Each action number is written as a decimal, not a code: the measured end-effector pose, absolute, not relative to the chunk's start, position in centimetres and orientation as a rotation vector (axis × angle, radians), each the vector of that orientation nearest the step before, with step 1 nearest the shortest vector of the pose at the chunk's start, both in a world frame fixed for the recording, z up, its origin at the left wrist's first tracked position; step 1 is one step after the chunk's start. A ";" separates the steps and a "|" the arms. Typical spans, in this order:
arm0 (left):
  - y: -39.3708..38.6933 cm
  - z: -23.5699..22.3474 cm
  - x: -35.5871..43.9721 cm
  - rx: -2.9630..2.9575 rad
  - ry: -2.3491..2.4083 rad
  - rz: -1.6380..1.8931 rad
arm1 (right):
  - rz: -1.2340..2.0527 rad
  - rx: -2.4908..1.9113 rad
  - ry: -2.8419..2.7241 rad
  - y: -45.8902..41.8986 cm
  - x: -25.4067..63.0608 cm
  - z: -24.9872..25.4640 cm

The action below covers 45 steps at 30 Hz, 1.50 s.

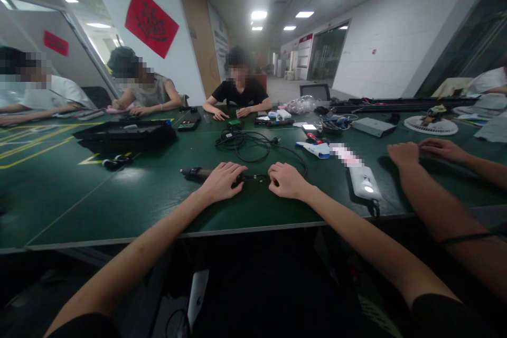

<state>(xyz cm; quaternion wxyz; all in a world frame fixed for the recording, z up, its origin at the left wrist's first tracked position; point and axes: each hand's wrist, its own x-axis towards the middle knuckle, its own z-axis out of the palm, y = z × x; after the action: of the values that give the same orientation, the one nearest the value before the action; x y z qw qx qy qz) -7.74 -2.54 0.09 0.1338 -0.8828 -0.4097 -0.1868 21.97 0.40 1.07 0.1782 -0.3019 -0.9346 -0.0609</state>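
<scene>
A dark, stick-shaped electric screwdriver [194, 172] lies on the green table, its bit end pointing left. My left hand [223, 179] is wrapped over its rear end, fingers curled. From there a thin black cord [253, 177] with small light-coloured spots runs toward my right hand [287, 182]. That hand rests on the table with its fingers closed by the cord; its palm side is hidden, though the cord leads into the fingertips. Beyond both hands, a coil of black cable [247, 150] with a plug [274, 140] lies loosely on the table.
A black tray [127, 134] stands to the left. On the right are a white-and-blue packet [315, 149], a white device [363, 182], a flat grey box [373, 127] and a round white fan grille [431, 124]. A co-worker's hands [404, 156] are close on my right; other people sit opposite.
</scene>
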 end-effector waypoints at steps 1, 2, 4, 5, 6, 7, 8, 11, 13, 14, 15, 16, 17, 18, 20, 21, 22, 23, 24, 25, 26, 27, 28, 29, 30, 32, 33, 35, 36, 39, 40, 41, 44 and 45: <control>-2.4 0.0 -7.9 -2.550 -1.229 -0.536 | -0.132 -0.789 -2.638 0.4 22.0 1.0; -2.3 -0.1 -8.2 -2.543 -1.268 -0.532 | -0.097 -0.729 -2.629 0.5 22.1 1.0; -2.0 -0.3 -8.7 -2.543 -1.311 -0.516 | -0.038 -0.627 -2.615 0.6 22.1 0.8; -1.8 -0.4 -8.9 -2.553 -1.310 -0.503 | -0.011 -0.589 -2.612 0.6 22.0 0.8; -1.6 -0.5 -9.2 -2.572 -1.295 -0.486 | 0.017 -0.559 -2.616 0.7 21.9 0.7; -1.5 -0.6 -9.4 -2.594 -1.275 -0.467 | 0.046 -0.538 -2.623 0.7 21.8 0.6; -1.4 -0.6 -9.5 -2.614 -1.254 -0.450 | 0.074 -0.527 -2.631 0.7 21.7 0.5; -1.2 -0.6 -9.4 -2.655 -1.206 -0.404 | 0.131 -0.555 -2.630 0.7 21.4 0.2; -1.3 -0.5 -8.5 -2.672 -1.165 -0.368 | 0.148 -0.601 -2.608 0.6 21.3 0.1; -1.4 -0.4 -7.9 -2.679 -1.138 -0.349 | 0.153 -0.624 -2.596 0.7 21.3 0.0; -1.5 -0.3 -7.2 -2.682 -1.112 -0.332 | 0.158 -0.646 -2.585 0.7 21.3 -0.1; -1.7 -0.1 -6.4 -2.678 -1.092 -0.314 | 0.161 -0.666 -2.572 0.7 21.4 -0.1; -1.8 0.0 -5.6 -2.670 -1.078 -0.301 | 0.163 -0.686 -2.558 0.8 21.4 -0.2; -1.9 0.1 -4.9 -2.661 -1.070 -0.290 | 0.164 -0.709 -2.544 0.9 21.5 -0.2; -1.9 0.3 -3.7 -2.644 -1.071 -0.279 | 0.169 -0.762 -2.516 1.0 21.5 -0.3; -1.9 0.3 -3.3 -2.636 -1.079 -0.280 | 0.173 -0.791 -2.503 1.0 21.6 -0.3; -1.8 0.4 -3.0 -2.628 -1.086 -0.282 | 0.179 -0.818 -2.492 1.1 21.6 -0.3; -1.7 0.4 -2.8 -2.623 -1.088 -0.281 | 0.186 -0.840 -2.485 1.1 21.6 -0.3; -1.5 0.4 -2.8 -2.621 -1.083 -0.278 | 0.193 -0.856 -2.481 1.1 21.6 -0.3; -1.3 0.4 -2.8 -2.624 -1.068 -0.271 | 0.199 -0.864 -2.481 1.1 21.6 -0.2; -1.1 0.4 -3.0 -2.631 -1.046 -0.264 | 0.206 -0.866 -2.486 1.0 21.7 -0.2; -0.8 0.4 -3.2 -2.644 -1.017 -0.258 | 0.215 -0.862 -2.494 0.9 21.7 -0.1; -0.5 0.4 -3.5 -2.664 -0.981 -0.252 | 0.227 -0.850 -2.506 0.8 21.7 0.0; -0.2 0.5 -4.0 -2.688 -0.943 -0.249 | 0.241 -0.832 -2.522 0.7 21.8 0.1; 0.0 0.5 -4.4 -2.712 -0.905 -0.250 | 0.251 -0.810 -2.539 0.6 21.8 0.2; 0.4 0.5 -5.4 -2.739 -0.859 -0.267 | 0.251 -0.768 -2.570 0.3 21.8 0.3; 0.4 0.5 -5.8 -2.736 -0.857 -0.280 | 0.244 -0.753 -2.580 0.2 21.8 0.4; 0.3 0.5 -6.2 -2.719 -0.872 -0.291 | 0.235 -0.736 -2.591 0.0 21.7 0.5; 0.2 0.5 -6.2 -2.711 -0.883 -0.292 | 0.236 -0.731 -2.593 0.0 21.7 0.5; -0.5 0.5 -5.8 -2.692 -0.926 -0.304 | 0.252 -0.718 -2.595 0.1 21.7 0.4; -0.6 0.5 -5.6 -2.681 -0.943 -0.316 | 0.257 -0.717 -2.596 0.1 21.7 0.4; -0.8 0.5 -5.4 -2.669 -0.957 -0.327 | 0.262 -0.721 -2.595 0.2 21.6 0.3; -1.0 0.3 -5.0 -2.659 -0.953 -0.338 | 0.280 -0.778 -2.585 0.3 21.5 0.3; -1.0 0.3 -5.0 -2.667 -0.944 -0.339 | 0.283 -0.805 -2.579 0.4 21.5 0.3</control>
<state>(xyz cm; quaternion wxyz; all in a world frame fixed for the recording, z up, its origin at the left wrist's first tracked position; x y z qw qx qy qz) -5.03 -0.99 0.28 0.1455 -0.9260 -0.3277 -0.1178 21.48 0.35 0.33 0.2110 -0.2897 -0.9280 0.1017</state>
